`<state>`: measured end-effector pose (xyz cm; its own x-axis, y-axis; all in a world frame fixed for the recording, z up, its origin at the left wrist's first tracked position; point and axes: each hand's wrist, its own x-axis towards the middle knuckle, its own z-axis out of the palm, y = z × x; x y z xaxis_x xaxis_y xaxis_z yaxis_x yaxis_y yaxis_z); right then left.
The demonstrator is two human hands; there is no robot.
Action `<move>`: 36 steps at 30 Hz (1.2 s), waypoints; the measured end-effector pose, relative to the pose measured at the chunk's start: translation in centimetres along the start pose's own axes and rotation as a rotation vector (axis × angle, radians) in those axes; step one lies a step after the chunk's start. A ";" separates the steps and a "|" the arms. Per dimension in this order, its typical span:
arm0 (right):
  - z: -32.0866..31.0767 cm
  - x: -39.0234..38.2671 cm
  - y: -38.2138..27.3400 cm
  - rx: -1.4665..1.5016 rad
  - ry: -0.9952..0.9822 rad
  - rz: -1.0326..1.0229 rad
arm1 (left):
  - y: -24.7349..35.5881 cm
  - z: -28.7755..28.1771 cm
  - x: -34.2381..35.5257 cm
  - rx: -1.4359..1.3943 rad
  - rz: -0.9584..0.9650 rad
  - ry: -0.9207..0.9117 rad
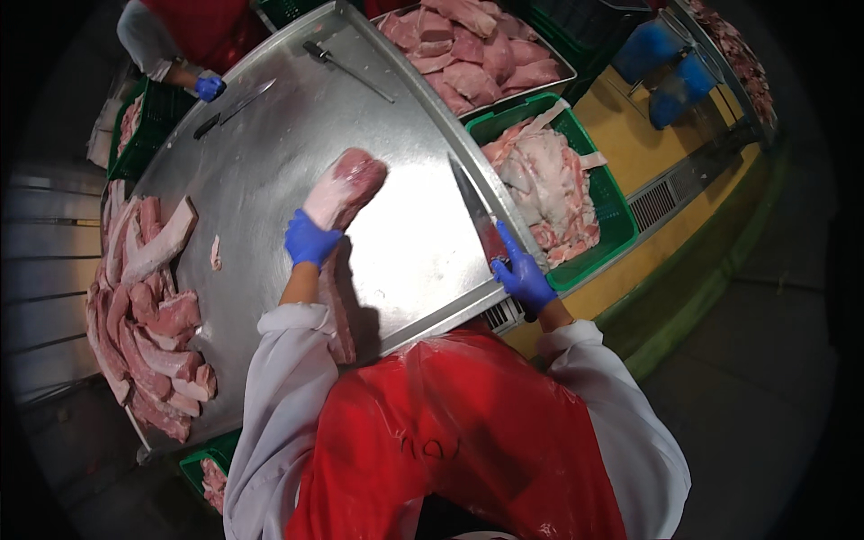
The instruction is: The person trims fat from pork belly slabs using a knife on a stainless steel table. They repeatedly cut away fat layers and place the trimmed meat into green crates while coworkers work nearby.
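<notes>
Surface: steel table [297,135], meat cuts [144,315] piled at its left edge.
Crates: green crate [621,211] of trimmings right; tray [562,76] of cuts beyond.
Left hand [310,238]: fingers closed around meat slab [345,187], lifted, long axis pointing up-right.
Right hand [524,281]: fist closed on knife [477,216], blade pointing away, up-left.

We get one view only, head-worn, looking steeply down from above the person's chest onto the steel table [270,153]. It sits close: the red apron [450,450] fills the lower frame, and both forearms enter from below. Fisheye bends the table edges, and the corners go black. There is no second view to share with.
</notes>
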<state>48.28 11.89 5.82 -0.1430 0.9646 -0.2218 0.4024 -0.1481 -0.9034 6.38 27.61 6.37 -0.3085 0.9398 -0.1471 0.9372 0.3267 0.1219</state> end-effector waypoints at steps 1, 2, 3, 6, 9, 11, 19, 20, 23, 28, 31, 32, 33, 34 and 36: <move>-0.4 -0.2 -0.5 0.022 -0.002 -0.022 | -1.3 0.1 0.1 -0.010 -0.014 0.007; -0.5 -0.3 -1.1 0.046 0.000 -0.047 | -3.1 0.0 0.5 -0.019 -0.025 0.019; -0.8 -0.9 -1.3 0.043 0.011 -0.033 | -5.0 0.2 1.0 -0.030 -0.038 0.005; -1.9 -2.1 -1.1 0.074 0.031 -0.020 | -18.8 2.0 5.8 0.053 -0.026 0.051; -2.3 -3.5 1.4 0.070 0.146 -0.137 | -23.8 1.1 6.2 0.409 -0.331 0.232; -2.7 -4.1 1.5 0.222 0.137 0.014 | -24.3 0.8 3.3 0.329 -0.211 0.133; -1.8 -1.0 2.8 0.813 0.271 -0.053 | -18.6 5.4 -16.2 -0.073 0.203 0.037; -1.8 -0.3 2.7 0.817 0.281 -0.047 | -18.3 5.5 -17.5 -0.137 0.238 0.072; -2.0 1.2 3.0 0.848 0.255 -0.021 | -17.7 3.8 -19.2 -0.338 0.276 0.119; 0.0 -3.6 4.5 0.859 0.596 -0.121 | -22.1 3.0 -24.1 -0.436 0.178 0.123; 0.5 -8.7 8.8 0.773 0.817 -0.057 | -25.9 4.6 -28.2 -0.397 0.176 0.156; 1.3 -10.1 9.2 0.784 0.859 0.037 | -26.8 5.0 -29.4 -0.433 0.157 0.164; 2.2 -11.4 9.5 0.792 0.898 0.131 | -27.8 5.5 -30.6 -0.468 0.137 0.172; 3.0 -12.8 9.8 0.796 0.941 0.229 | -28.7 6.1 -32.0 -0.504 0.118 0.176; 6.0 -14.6 13.1 0.836 0.973 0.394 | -29.6 5.9 -33.8 -0.451 0.194 0.212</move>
<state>50.18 -5.42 -4.96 0.6909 0.5376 -0.4834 -0.4517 -0.2011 -0.8692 -9.95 -14.43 1.92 -0.2059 0.9717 0.1159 0.8319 0.1114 0.5436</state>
